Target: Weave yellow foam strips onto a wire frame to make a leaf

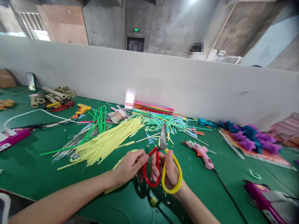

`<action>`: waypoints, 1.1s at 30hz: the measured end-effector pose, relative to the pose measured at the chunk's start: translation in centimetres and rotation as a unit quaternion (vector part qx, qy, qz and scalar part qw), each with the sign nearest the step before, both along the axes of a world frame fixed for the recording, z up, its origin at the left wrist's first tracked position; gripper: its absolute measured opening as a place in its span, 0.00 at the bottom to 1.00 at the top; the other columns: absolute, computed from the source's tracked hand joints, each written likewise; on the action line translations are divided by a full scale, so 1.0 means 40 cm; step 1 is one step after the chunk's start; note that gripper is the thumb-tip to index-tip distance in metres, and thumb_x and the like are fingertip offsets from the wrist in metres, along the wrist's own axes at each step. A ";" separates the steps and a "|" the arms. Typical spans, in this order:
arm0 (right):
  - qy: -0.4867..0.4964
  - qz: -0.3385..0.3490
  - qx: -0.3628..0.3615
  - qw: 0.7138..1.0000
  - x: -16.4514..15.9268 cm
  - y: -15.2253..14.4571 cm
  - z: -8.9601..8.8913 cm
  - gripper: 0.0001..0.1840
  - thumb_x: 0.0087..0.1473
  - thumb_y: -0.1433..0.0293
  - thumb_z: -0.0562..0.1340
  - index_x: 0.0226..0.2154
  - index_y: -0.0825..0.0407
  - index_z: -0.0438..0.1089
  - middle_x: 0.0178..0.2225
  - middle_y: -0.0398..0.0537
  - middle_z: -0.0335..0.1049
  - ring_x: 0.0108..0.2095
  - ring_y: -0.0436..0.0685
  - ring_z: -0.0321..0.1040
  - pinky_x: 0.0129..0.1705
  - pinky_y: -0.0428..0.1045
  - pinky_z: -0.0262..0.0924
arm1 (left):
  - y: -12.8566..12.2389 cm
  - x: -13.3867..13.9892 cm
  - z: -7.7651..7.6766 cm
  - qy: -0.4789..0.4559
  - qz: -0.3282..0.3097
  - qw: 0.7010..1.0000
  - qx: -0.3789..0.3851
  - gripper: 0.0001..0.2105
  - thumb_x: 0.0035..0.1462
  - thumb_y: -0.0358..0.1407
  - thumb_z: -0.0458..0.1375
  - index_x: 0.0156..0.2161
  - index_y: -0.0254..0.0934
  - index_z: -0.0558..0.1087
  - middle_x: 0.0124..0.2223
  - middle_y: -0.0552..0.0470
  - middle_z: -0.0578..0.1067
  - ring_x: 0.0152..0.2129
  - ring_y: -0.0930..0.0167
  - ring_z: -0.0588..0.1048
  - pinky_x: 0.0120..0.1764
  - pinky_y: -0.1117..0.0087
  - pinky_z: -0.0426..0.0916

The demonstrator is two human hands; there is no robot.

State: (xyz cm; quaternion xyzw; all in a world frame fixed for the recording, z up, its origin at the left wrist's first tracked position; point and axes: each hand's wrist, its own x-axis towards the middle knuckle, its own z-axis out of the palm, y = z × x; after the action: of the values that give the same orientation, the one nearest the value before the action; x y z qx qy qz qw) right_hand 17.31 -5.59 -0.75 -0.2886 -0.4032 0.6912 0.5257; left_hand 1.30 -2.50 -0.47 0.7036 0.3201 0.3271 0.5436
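Observation:
A pair of scissors (163, 138) with one red and one yellow handle is held in my right hand (171, 171). The thumb goes through the yellow loop and fingers through the red one; the blades point away from me, together or nearly so. My left hand (130, 163) is closed beside the red handle, thumb against forefinger. A short red piece shows at its fingertips, but whether it is separate from the handle I cannot tell. Pale yellow material (118, 183) lies partly hidden under that hand. Just beyond is a pile of pale yellow fuzzy strips (112, 140).
Green stems (100, 119) and thin metal wires (72, 147) lie left of the strips. A pink glue gun (202, 154) rests to the right, a yellow glue gun (83, 109) to the left. Purple and blue fuzzy pieces (249, 137) sit far right. A white partition (149, 77) borders the green table.

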 end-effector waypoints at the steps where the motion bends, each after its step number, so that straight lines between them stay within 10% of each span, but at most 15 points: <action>1: -0.011 -0.006 -0.011 1.000 0.004 0.004 -0.004 0.32 0.55 0.42 0.47 0.25 0.53 0.63 0.12 0.37 0.59 0.12 0.48 0.60 0.16 0.42 0.57 | 0.001 -0.001 0.004 0.001 -0.009 1.000 0.001 0.18 0.64 0.48 0.45 0.30 0.38 0.63 0.18 0.58 0.71 0.14 0.74 0.71 0.19 0.77 0.60; 17: -0.032 -0.029 -0.027 0.999 0.023 0.010 -0.003 0.25 0.55 0.49 0.56 0.21 0.52 0.61 0.09 0.36 0.60 0.08 0.47 0.57 0.11 0.41 0.57 | 0.021 -0.015 0.005 -0.009 -0.007 1.000 -0.012 0.20 0.65 0.47 0.43 0.30 0.35 0.67 0.19 0.56 0.70 0.15 0.76 0.69 0.22 0.77 0.60; 26: -0.109 -0.046 0.011 0.993 0.034 0.011 0.007 0.22 0.57 0.52 0.56 0.23 0.51 0.62 0.12 0.37 0.61 0.13 0.49 0.61 0.17 0.44 0.60 | 0.108 -0.080 0.025 0.184 0.163 0.945 0.214 0.17 0.62 0.47 0.46 0.44 0.38 0.71 0.44 0.46 0.75 0.42 0.64 0.72 0.44 0.66 0.63; 33: -0.407 -0.257 0.155 0.863 0.101 0.035 0.024 0.18 0.56 0.55 0.57 0.28 0.51 0.70 0.31 0.50 0.73 0.34 0.58 0.71 0.37 0.49 0.65 | 0.126 -0.105 0.007 0.299 0.061 0.941 0.143 0.26 0.50 0.56 0.56 0.46 0.38 0.70 0.41 0.47 0.74 0.36 0.63 0.72 0.36 0.68 0.64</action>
State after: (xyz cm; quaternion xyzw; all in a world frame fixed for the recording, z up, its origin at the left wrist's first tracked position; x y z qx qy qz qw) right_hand 21.34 -4.17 0.20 -0.5528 -0.5946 0.2814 0.5116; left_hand -2.91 2.55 -0.20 0.8187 0.4597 0.1766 0.2953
